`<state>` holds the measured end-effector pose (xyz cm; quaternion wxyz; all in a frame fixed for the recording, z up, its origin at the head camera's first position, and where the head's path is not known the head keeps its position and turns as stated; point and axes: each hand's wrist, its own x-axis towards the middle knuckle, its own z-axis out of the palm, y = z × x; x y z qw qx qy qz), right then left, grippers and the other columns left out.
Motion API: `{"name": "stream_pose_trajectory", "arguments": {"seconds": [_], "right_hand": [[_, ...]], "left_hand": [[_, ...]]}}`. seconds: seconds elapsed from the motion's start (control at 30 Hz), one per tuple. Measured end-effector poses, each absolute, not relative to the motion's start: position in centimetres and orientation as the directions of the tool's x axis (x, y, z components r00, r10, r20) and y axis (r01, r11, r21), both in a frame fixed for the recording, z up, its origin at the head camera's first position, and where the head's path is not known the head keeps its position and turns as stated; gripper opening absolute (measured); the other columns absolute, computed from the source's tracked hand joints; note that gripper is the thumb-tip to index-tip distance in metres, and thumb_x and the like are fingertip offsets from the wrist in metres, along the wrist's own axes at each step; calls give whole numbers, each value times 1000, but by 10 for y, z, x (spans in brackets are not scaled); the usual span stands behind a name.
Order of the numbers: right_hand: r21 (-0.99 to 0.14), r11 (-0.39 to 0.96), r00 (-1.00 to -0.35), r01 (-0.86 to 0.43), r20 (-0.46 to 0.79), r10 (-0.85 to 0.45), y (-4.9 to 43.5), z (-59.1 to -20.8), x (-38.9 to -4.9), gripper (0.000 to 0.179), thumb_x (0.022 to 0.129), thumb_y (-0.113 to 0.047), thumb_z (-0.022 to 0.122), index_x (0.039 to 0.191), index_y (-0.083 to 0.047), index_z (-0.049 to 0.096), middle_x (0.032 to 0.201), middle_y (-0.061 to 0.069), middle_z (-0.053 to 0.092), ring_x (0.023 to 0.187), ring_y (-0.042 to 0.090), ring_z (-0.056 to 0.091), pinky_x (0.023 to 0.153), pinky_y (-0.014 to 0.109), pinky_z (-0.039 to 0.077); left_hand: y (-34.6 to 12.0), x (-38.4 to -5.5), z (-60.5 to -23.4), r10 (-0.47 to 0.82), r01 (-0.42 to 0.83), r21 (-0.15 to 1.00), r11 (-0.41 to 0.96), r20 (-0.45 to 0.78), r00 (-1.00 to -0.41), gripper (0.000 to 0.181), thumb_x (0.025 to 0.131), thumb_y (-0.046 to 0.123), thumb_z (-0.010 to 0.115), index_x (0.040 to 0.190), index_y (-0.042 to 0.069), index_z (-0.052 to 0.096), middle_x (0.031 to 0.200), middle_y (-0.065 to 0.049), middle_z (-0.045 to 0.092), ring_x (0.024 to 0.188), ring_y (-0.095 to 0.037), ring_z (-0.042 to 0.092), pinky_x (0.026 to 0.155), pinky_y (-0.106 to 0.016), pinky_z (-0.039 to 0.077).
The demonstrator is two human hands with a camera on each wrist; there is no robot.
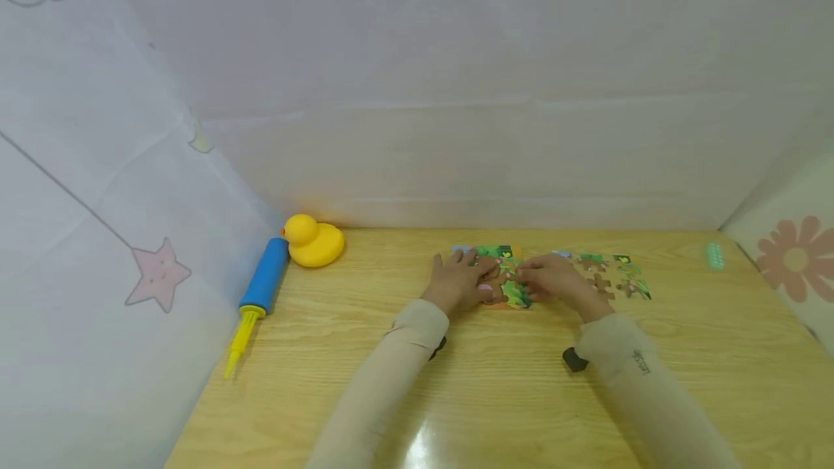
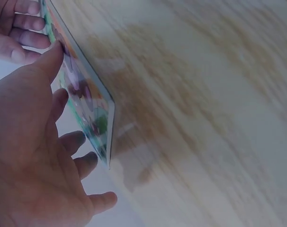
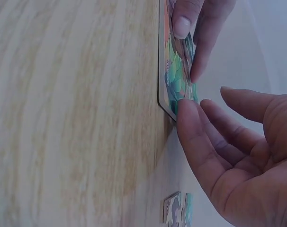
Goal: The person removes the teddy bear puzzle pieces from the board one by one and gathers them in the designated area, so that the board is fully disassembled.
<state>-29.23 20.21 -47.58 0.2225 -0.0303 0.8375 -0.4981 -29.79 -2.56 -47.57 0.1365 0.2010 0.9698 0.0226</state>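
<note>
A colourful jigsaw puzzle lies on the table, its picture mostly filled in brown, green and orange. My left hand is spread over its left half, with the thumb resting on the picture. From the other side, my right hand reaches in, fingertips right at the puzzle's right edge. No loose piece shows between the right fingers, which bend slightly. Right of that hand, several loose puzzle pieces lie apart, partly hidden by the hand and wrist.
At the back left sits a yellow toy duck, beside a blue and yellow hand pump. A small pale green object lies at the far right. White printed sheets stand behind and beside the wooden table.
</note>
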Motion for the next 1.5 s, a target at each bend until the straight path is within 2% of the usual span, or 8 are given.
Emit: {"name": "stream_pose_trajectory", "arguments": {"seconds": [0.2, 0.33, 0.7, 0.97, 1.07, 1.27, 1.37, 1.5], "right_hand": [[-835, 527, -896, 161, -347, -277, 198, -477, -295, 41, 107, -20, 51, 139, 6, 56, 130, 23, 65, 96, 20, 68, 82, 34, 63], [-827, 541, -892, 155, -353, -284, 196, -478, -296, 39, 107, -16, 51, 138, 6, 57, 121, 21, 66, 92, 20, 66, 82, 35, 62], [-811, 566, -880, 145, -368, -301, 197, -481, -297, 38, 104, -16, 57, 137, 2, 61, 110, 13, 64, 91, 21, 61, 79, 35, 60], [-824, 551, -887, 134, -348, -303, 199, -480, -297, 37, 104, -19, 56, 136, 0, 61, 136, 23, 60, 111, 29, 64, 89, 42, 60], [-827, 551, -890, 109, -328, -317, 201, -481, -296, 38, 104, -19, 58, 136, -1, 60, 136, 25, 59, 110, 29, 65, 87, 41, 60], [-864, 497, -898, 83, -281, -338, 207, -483, -295, 37, 102, -14, 58, 135, 2, 58, 122, 23, 65, 95, 24, 66, 81, 39, 59], [-878, 466, -900, 105, -283, -330, 210, -484, -294, 37, 103, -15, 57, 137, 1, 57, 124, 21, 64, 99, 24, 66, 84, 38, 60], [-896, 419, -890, 147, -305, -339, 215, -484, -291, 42, 105, -17, 53, 143, 0, 52, 136, 23, 56, 111, 27, 64, 88, 38, 61]], "left_hand": [[-29, -299, -480, 377, 367, 87, 926, -281, -883, 67, 98, 70, 42, 158, 53, 19, 172, 5, 13, 160, -26, 14, 124, -65, 16], [-29, -297, -482, 372, 364, 82, 928, -280, -885, 67, 97, 72, 39, 157, 54, 18, 173, 6, 11, 160, -25, 12, 124, -67, 15], [-26, -297, -485, 369, 360, 86, 929, -289, -883, 69, 95, 78, 32, 157, 56, 11, 173, 8, 6, 161, -25, 6, 123, -69, 15], [-25, -297, -485, 363, 359, 71, 930, -306, -880, 68, 98, 74, 33, 159, 53, 13, 173, 6, 5, 161, -25, 6, 122, -70, 15], [-24, -297, -483, 360, 358, 64, 931, -313, -879, 68, 98, 73, 34, 159, 52, 14, 173, 7, 6, 161, -25, 7, 122, -69, 15], [-23, -298, -482, 350, 355, 45, 934, -318, -881, 68, 97, 73, 34, 159, 52, 14, 173, 6, 5, 161, -23, 7, 123, -67, 17], [-21, -298, -480, 351, 355, 48, 934, -319, -880, 67, 98, 73, 34, 158, 53, 13, 173, 7, 5, 161, -23, 7, 123, -67, 18], [-22, -296, -480, 355, 355, 61, 933, -325, -877, 67, 99, 72, 34, 159, 52, 13, 173, 6, 4, 161, -26, 6, 122, -68, 18]]}}
